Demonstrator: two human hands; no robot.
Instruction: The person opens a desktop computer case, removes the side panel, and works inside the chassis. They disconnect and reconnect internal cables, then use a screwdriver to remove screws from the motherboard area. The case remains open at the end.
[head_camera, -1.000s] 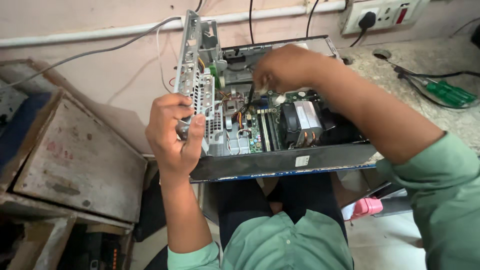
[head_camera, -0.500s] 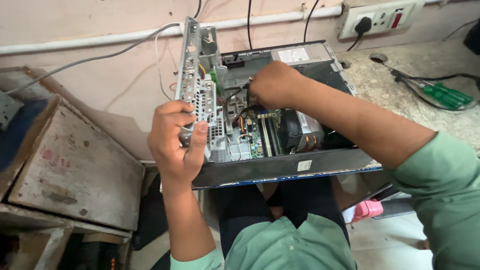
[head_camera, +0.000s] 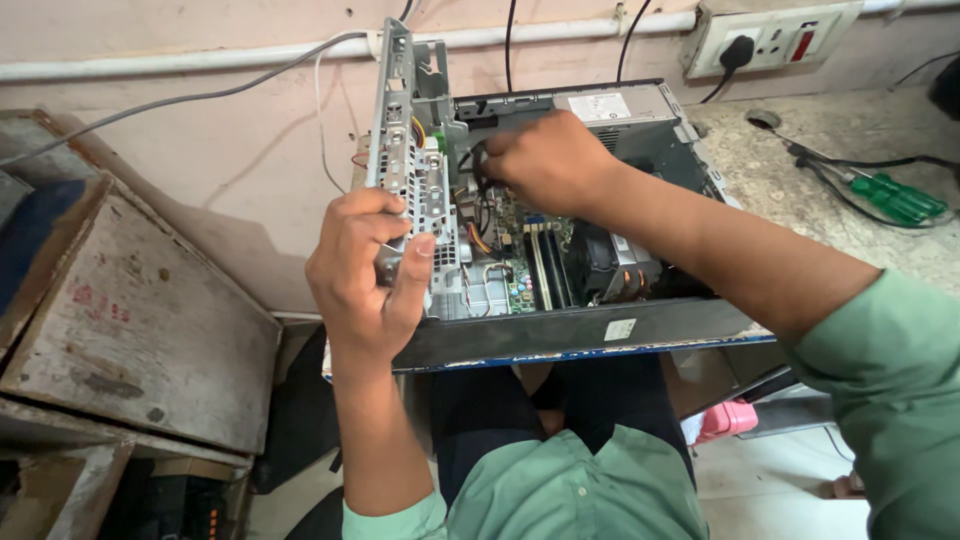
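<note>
Left hand (head_camera: 365, 275) — curled tight around metal drive cage (head_camera: 410, 170).

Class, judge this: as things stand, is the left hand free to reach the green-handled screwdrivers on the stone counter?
Probably not: the left hand grips the raised metal drive cage, and the open computer case and right arm lie between it and the green-handled screwdrivers.

Light: even, soft, fairly bright; no hard source visible. Wall (head_camera: 250, 150) left of the open computer case (head_camera: 560, 250) carries a diffuse grey shadow, darkest low beside the case. Case interior is dim, with detail lost around the fan. Floor below the case falls into deep shadow. No glare. Focus is sharp on the case; slight softness and wide-angle stretch toward frame edges.
</note>
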